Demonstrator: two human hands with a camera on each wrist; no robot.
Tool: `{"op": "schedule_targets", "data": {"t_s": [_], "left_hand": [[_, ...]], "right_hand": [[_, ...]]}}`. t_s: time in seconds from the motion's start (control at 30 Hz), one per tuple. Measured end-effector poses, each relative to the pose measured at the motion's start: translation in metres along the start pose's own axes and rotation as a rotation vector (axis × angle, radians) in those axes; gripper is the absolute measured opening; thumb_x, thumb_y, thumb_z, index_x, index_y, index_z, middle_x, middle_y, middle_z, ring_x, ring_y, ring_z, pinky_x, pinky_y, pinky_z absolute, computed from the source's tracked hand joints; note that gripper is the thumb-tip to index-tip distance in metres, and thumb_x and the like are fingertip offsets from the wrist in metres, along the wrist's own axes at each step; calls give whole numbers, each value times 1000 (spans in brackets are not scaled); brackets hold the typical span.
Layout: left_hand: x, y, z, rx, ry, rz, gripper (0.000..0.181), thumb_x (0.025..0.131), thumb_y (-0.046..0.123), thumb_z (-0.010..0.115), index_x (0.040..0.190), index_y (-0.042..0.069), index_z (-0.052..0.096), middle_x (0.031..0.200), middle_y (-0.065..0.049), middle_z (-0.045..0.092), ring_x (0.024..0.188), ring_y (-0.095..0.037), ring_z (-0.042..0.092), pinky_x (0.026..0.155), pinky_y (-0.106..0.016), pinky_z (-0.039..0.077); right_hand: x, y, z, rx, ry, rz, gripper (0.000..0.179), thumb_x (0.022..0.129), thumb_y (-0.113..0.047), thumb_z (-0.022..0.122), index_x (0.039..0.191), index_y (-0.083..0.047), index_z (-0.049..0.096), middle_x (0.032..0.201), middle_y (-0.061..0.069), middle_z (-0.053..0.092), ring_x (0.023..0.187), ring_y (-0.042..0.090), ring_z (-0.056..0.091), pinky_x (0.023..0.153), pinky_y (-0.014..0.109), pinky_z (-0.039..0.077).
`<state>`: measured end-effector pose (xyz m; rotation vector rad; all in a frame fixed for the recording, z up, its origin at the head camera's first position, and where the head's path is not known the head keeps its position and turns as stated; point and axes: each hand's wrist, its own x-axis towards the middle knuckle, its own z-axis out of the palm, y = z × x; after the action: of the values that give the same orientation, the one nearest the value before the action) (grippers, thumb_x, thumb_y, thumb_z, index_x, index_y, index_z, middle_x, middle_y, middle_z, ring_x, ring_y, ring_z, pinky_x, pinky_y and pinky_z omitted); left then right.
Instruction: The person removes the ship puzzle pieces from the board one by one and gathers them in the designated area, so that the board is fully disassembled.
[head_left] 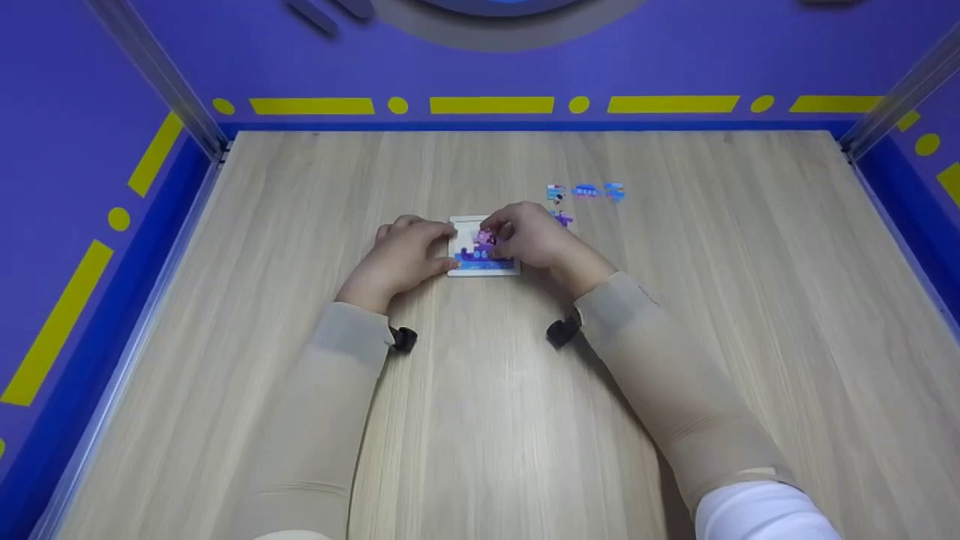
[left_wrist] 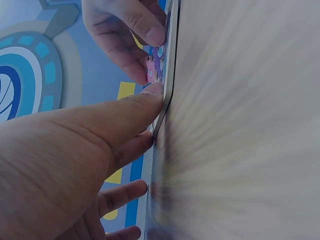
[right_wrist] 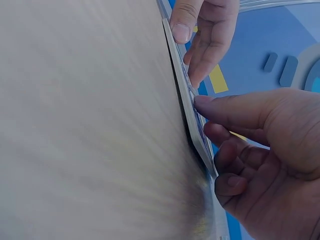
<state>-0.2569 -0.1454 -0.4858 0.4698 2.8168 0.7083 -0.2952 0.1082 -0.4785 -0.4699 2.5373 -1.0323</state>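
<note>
Puzzle tray (head_left: 484, 274): in the head view it lies flat on the table (head_left: 480, 420) between my hands, its near blue row looking filled, a pale bare patch showing at its far left.
Left hand (head_left: 405, 255): set against the tray's left side, thumb at the near corner, forefinger farther up, the two spread apart; they touch the tray without wrapping round it.
Right hand (head_left: 534, 236): over the tray's right half, thumb and forefinger bent close about a pink-and-purple piece (head_left: 484, 238).
Spare pieces (head_left: 585, 191): three in a row beyond the tray, to its right; a purple piece (head_left: 561, 218) lies just beside my right hand, partly hidden by it.
Left wrist view: my left thumb tip rests on the rim; past it, the pink-and-purple piece shows at my right fingertips, seemingly standing proud of the rim, so I judge it pinched.
Right wrist view: my right thumb tip is at the tray's edge, the other fingers curled in; the piece is mostly hidden, so I cannot tell how well it sits.
Step in hand: seating that piece above the blue row, I judge.
Next move: it calls for matching the tabs, then pressing flat while my left hand braces the tray.
</note>
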Motion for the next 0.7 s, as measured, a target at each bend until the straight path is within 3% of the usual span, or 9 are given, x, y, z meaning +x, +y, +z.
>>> {"op": "schedule_targets", "data": {"t_s": [0.1,0.37,0.7], "left_hand": [[0,0,0,1,-3,-4,59,107,40,80,160,22,65,165,-4,66,161,-34,45,135,-58,26],[0,2,-1,-11,-6,-13,58,106,40,81,159,21,66,164,-4,66,162,-35,44,135,-59,24],[0,2,0,-6,-2,-6,60,106,41,81,160,21,65,164,-4,66,161,-36,44,135,-59,24]], "right_hand": [[0,1,-1,10,5,-4,41,101,-11,85,142,-8,79,134,12,76,118,27,65,110,47,57],[2,5,-5,115,50,-23,32,98,-8,87,129,-12,85,124,8,80,104,21,67,86,32,54],[4,12,-6,417,79,40,34,93,-1,89,126,-7,85,114,6,79,105,18,68,90,25,58]]}}
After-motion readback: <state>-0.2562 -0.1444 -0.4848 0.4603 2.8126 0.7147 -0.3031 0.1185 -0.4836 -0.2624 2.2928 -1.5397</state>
